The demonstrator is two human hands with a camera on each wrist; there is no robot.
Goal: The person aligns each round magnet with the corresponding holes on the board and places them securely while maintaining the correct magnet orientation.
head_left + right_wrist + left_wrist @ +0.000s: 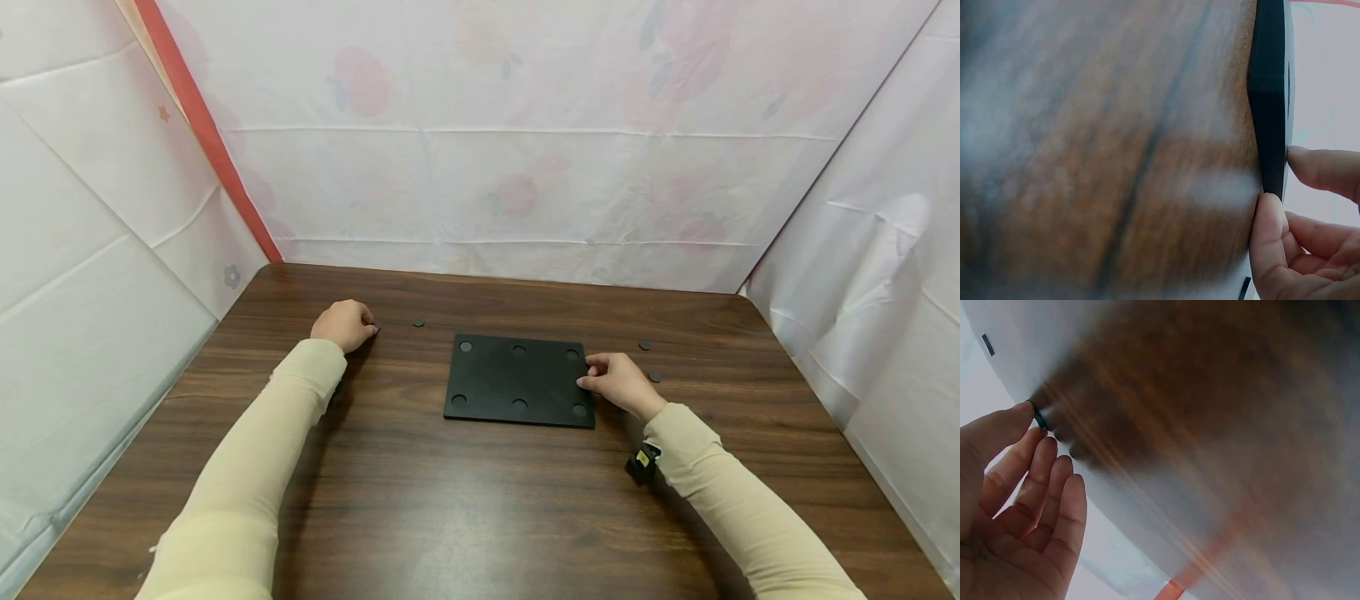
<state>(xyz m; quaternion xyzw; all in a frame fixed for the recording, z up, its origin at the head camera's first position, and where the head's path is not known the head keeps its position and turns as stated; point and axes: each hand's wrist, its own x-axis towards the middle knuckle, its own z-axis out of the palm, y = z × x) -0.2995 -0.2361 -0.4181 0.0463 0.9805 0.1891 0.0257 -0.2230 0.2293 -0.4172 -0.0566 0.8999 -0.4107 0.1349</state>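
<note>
A black rectangular board [517,379] lies flat on the table, with several shallow round recesses along its far and near edges. The far-left recess [466,347] looks greyer than the others. My right hand [621,383] grips the board's right edge; in the right wrist view the thumb is at the top face and a finger meets the side [1269,125]. Over at the left, my left hand [345,325] pinches a small black disc [1040,417] between thumb and index finger, on edge at the tabletop. The remaining fingers are loosely bent.
Another small dark disc [418,322] lies between my left hand and the board. Two more discs, a farther one [645,345] and a nearer one [655,377], lie right of the board. White patterned cloth [480,183] hangs behind the wooden table [420,500].
</note>
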